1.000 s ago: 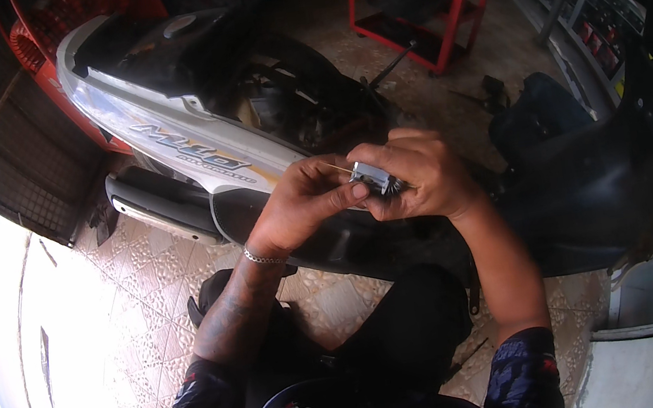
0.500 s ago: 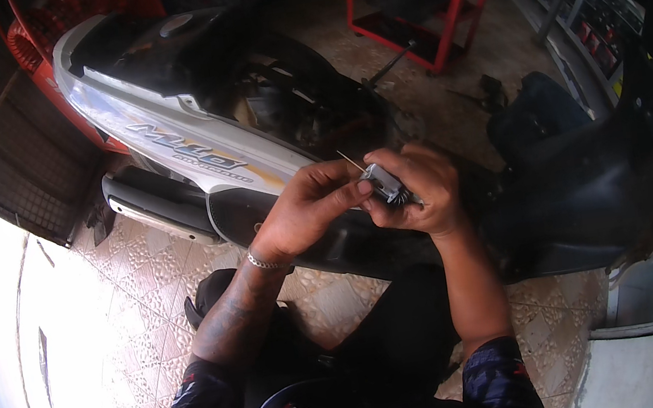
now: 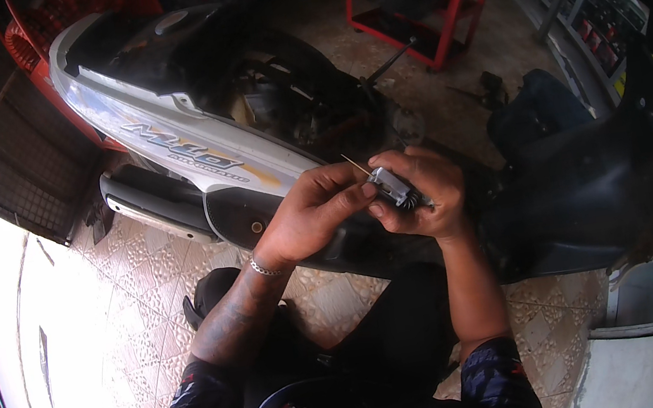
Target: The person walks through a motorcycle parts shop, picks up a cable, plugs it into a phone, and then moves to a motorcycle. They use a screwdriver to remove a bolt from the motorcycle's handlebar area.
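Observation:
My right hand (image 3: pixel 435 193) is closed around a small silver-grey metal part (image 3: pixel 392 184) with a dark ribbed end. From its upper left a thin brass-coloured rod (image 3: pixel 354 164) sticks out at a slant. My left hand (image 3: pixel 312 210) pinches the left side of that part, with the thumb laid against it; its other fingertips are partly hidden. Both hands are in front of me, above the black footboard of a scooter whose white side panel (image 3: pixel 193 143) stretches to the upper left. The exact kind of part cannot be made out.
A red tool cart (image 3: pixel 447 20) stands at the back right, on the tiled floor (image 3: pixel 164 298). Black bodywork (image 3: pixel 584 197) fills the right side. A long dark footrest-like cover (image 3: pixel 155 203) juts out at left. A red plastic chair (image 3: pixel 30 54) is behind the scooter.
Both hands have shifted slightly to the right with the metal part, which is tilted a little differently and shows more of its ribbed end. The grip of both hands is kept.

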Tool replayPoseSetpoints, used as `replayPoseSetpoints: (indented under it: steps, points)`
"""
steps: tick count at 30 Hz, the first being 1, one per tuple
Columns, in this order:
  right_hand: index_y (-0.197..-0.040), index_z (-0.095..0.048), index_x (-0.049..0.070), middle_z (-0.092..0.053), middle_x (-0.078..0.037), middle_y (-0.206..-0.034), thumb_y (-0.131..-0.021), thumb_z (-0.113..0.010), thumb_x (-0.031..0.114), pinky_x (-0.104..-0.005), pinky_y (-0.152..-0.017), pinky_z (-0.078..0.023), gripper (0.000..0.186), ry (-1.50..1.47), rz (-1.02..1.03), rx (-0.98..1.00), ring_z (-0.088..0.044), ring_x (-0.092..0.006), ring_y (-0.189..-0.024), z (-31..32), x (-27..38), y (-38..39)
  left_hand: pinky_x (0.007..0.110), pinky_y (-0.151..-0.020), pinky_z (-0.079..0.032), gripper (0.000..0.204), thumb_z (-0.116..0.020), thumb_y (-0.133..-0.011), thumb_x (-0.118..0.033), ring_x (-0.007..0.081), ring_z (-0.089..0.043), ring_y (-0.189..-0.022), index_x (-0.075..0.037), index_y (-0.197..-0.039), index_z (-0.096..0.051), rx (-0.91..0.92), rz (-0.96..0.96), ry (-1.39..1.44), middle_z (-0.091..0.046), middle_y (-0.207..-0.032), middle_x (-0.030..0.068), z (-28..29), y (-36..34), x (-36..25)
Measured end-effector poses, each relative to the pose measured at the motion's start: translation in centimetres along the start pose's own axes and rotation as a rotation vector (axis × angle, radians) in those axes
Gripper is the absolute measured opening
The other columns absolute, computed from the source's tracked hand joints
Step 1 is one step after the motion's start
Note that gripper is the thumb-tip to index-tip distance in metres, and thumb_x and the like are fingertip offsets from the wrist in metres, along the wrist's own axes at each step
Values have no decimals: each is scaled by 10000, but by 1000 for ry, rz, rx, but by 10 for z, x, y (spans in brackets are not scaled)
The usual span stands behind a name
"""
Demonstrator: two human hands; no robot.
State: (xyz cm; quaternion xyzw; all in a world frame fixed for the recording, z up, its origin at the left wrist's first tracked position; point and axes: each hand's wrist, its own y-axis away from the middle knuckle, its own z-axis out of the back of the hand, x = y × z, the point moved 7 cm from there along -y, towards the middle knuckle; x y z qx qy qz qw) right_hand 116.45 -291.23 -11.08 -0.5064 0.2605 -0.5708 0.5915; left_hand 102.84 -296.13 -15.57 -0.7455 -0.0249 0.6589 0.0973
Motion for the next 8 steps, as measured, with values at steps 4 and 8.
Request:
replayPoseSetpoints:
  steps: [4,8]
  points:
    - [-1072,-672,-8,-702,-85,-863,-746,-818,220,-296,-595,-516,424,44,-12,33,-635,-181,-647,-1,-1,1,252,-829,-488,201,-613,-968,-159,88,-630,-877,33,-978,-673,-3,-3,6,-700,-882,40,1,0,2]
    - [-1062,-675,-3,-707,-95,-894,-762,-811,246,-299,-603,-517,414,33,-39,43,-645,-188,-669,-1,-1,2,251,-830,-491,203,-614,-971,-164,87,-634,-874,28,-987,-679,-14,3,40,-703,-881,45,1,1,3]
